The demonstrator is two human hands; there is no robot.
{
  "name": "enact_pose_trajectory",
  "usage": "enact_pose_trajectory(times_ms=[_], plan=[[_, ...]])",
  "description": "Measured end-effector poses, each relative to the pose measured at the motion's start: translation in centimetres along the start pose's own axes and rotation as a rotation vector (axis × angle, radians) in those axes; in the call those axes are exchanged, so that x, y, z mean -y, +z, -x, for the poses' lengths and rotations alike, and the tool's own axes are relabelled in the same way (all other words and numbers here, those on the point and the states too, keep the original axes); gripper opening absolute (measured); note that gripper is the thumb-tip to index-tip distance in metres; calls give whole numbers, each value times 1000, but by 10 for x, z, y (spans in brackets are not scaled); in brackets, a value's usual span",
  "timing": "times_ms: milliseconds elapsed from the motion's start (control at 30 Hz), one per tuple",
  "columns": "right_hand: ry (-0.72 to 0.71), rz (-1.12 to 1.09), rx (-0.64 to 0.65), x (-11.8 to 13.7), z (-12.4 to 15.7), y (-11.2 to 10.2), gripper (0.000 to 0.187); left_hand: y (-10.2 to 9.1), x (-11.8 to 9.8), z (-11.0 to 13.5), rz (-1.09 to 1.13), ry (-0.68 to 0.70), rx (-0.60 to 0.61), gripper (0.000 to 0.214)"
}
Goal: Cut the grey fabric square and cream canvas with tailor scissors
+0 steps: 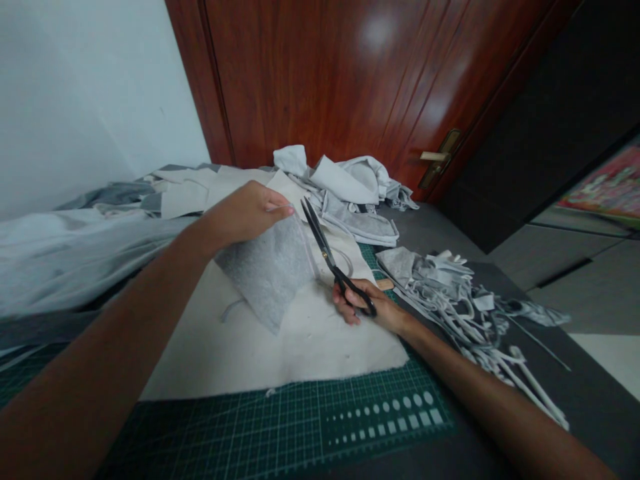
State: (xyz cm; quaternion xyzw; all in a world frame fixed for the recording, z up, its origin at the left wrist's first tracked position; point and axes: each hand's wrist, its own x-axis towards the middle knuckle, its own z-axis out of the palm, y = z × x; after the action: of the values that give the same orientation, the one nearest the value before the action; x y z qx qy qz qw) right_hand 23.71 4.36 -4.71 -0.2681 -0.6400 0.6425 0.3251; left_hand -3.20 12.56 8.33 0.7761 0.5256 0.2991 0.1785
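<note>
My left hand (257,212) pinches the upper edge of a grey fabric piece (275,267), which hangs over a cream cloth (225,360). In my right hand (367,303) is a pair of black scissors (327,257), fingers through the handles. Their blades point up and away, slightly parted, just right of the grey piece and near its edge. Whether the blades touch the fabric I cannot tell. A thin grey thread or strip (233,308) sticks out from under the grey piece at its left.
A green cutting mat (220,433) lies beneath the cream cloth. To the right is a heap of grey scraps and strips (450,300). White and grey fabric (350,180) is piled at the back, more cloth (75,253) at the left. Behind stands a brown wooden door (320,80).
</note>
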Motion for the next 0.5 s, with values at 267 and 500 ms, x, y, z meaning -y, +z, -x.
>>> enact_pose_trajectory(times_ms=[267, 500], plan=[[-75, -47, -172, -13, -5, 0, 53, 8, 47, -17, -130, -35, 59, 53], [-68, 40, -242, -5, -9, 4, 52, 13, 59, -11, -248, -239, 153, 89]])
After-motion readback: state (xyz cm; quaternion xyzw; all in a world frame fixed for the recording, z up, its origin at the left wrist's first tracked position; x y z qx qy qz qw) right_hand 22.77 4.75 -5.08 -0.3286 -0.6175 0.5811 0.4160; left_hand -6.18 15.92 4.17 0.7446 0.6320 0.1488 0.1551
